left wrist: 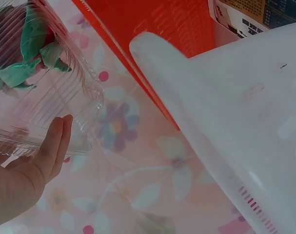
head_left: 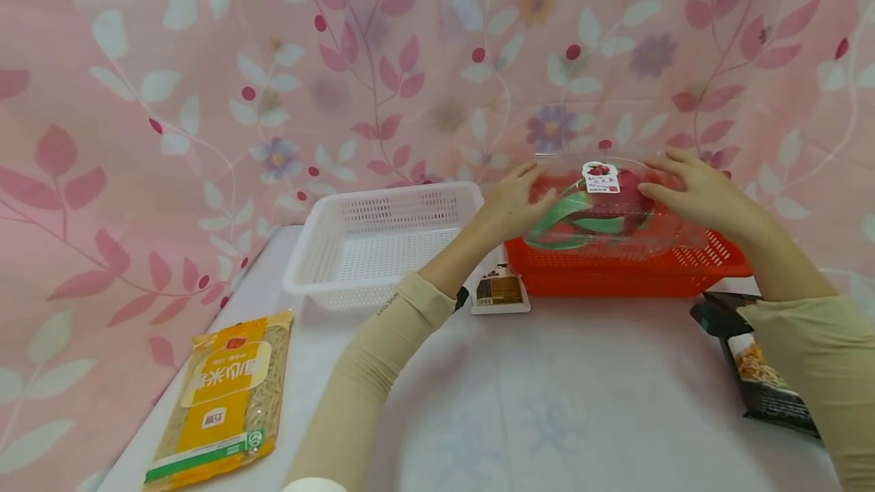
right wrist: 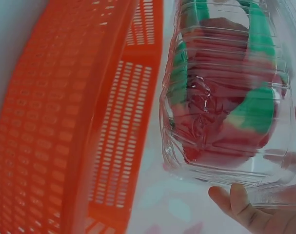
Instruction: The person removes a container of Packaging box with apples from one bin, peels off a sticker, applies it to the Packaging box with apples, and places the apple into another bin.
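A clear plastic box [head_left: 656,243] with a white label [head_left: 601,178] hangs tilted over the red basket [head_left: 588,279]. Inside it lies a dragon fruit [head_left: 622,203], red-pink with green scales. My left hand [head_left: 511,205] grips the box's left end; in the left wrist view its fingers [left wrist: 52,148] lie along the corner. At the opposite end my right hand [head_left: 707,196] holds the box between thumb and fingers. The right wrist view has the fruit [right wrist: 216,107] close to the box wall, with fingertips [right wrist: 240,197] at the box's edge.
Left of the red basket stands a white basket [head_left: 383,294]. A small packet [head_left: 500,291] lies before the two baskets. A yellow noodle pack [head_left: 222,401] is at the table's left, and a black food bag [head_left: 759,370] lies by the right forearm. A floral curtain [head_left: 410,59] hangs behind.
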Available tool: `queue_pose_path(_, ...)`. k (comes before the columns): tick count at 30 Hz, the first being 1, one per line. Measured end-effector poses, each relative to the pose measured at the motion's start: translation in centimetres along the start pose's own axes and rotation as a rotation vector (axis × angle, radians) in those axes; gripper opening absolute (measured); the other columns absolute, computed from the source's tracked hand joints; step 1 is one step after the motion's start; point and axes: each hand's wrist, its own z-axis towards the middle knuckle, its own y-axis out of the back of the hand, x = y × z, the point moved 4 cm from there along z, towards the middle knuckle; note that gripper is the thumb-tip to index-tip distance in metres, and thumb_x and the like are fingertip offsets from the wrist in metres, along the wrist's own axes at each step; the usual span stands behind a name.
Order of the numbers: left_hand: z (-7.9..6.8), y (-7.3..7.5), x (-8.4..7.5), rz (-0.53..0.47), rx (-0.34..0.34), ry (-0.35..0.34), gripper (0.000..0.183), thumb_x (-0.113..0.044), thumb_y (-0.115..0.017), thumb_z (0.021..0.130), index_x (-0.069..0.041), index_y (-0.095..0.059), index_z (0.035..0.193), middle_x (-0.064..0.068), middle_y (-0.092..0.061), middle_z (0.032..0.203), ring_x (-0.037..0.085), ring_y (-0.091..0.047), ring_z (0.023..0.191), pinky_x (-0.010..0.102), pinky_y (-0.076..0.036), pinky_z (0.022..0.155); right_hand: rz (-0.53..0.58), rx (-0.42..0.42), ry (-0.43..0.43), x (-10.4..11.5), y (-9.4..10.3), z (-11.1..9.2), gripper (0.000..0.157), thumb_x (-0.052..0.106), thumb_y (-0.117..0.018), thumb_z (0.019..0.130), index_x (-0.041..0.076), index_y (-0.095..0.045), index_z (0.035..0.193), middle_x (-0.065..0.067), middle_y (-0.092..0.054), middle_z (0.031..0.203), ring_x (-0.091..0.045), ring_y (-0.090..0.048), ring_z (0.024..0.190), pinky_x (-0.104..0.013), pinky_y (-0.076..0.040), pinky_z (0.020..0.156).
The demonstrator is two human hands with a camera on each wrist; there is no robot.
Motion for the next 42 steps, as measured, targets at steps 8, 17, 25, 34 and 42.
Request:
queue_pose_path(8, 1.0, -1.6, 0.7, -0.035, 0.01, 0.042, 0.052, -0.043, -0.043, 0.093, -0.022, -0.039, 0.14, -0.004, -0.026, 0.148, 0.019, -0.033, 0.129, 0.039, -0.036, 0.098, 0.016, 0.031, -0.02, -1.6, -0.6, 1.4, 0.065, 0.038, -0.045, 0.094, -0.003, -0.026, 0.141, -0.026, 0.001, 0.148, -0.051, -0.001, 0.13, -0.07, -0.006, 0.095)
queue_pose_path(17, 1.8, -3.5, 1.4, -0.047, 0.037, 0.07, 0.052, -0.041, -0.042, 0.093, -0.019, -0.039, 0.14, 0.0, -0.026, 0.148, 0.023, -0.033, 0.13, 0.043, -0.037, 0.097, -0.05, 0.032, -0.03, -3.3, -1.6, 2.5, 0.066, 0.042, -0.044, 0.094, -0.004, -0.03, 0.139, -0.032, -0.007, 0.145, -0.055, -0.006, 0.128, -0.07, -0.006, 0.094)
queue_pose_path(25, 2.1, -5.3, 1.4, -0.009, 0.066, 0.111, 0.052, -0.043, -0.041, 0.093, -0.019, -0.04, 0.139, -0.001, -0.026, 0.148, 0.02, -0.035, 0.129, 0.045, -0.029, 0.102, -0.032, 0.017, -0.003, -5.1, -2.7, 3.0, 0.061, 0.035, -0.046, 0.094, -0.009, -0.035, 0.134, -0.035, -0.015, 0.142, -0.053, -0.013, 0.127, -0.067, -0.012, 0.097)
queue_pose_path(34, 2.3, -6.7, 2.0, 0.021, 0.103, 0.154, 0.055, -0.046, -0.039, 0.093, -0.022, -0.035, 0.142, -0.002, -0.022, 0.149, 0.018, -0.03, 0.132, 0.044, -0.029, 0.103, 0.021, 0.053, -0.044, -6.4, -4.0, 3.2, 0.067, 0.042, -0.044, 0.094, -0.003, -0.029, 0.14, -0.032, -0.013, 0.144, -0.051, -0.012, 0.128, -0.068, -0.013, 0.096)
queue_pose_path(42, 2.3, -7.7, 2.6, 0.044, 0.126, 0.164, 0.055, -0.045, -0.039, 0.093, -0.019, -0.036, 0.141, -0.001, -0.022, 0.149, 0.018, -0.032, 0.131, 0.042, -0.03, 0.102, 0.053, 0.057, -0.064, -7.4, -5.4, 3.6, 0.068, 0.04, -0.045, 0.094, -0.004, -0.025, 0.141, -0.033, -0.014, 0.142, -0.051, -0.014, 0.127, -0.068, -0.018, 0.094)
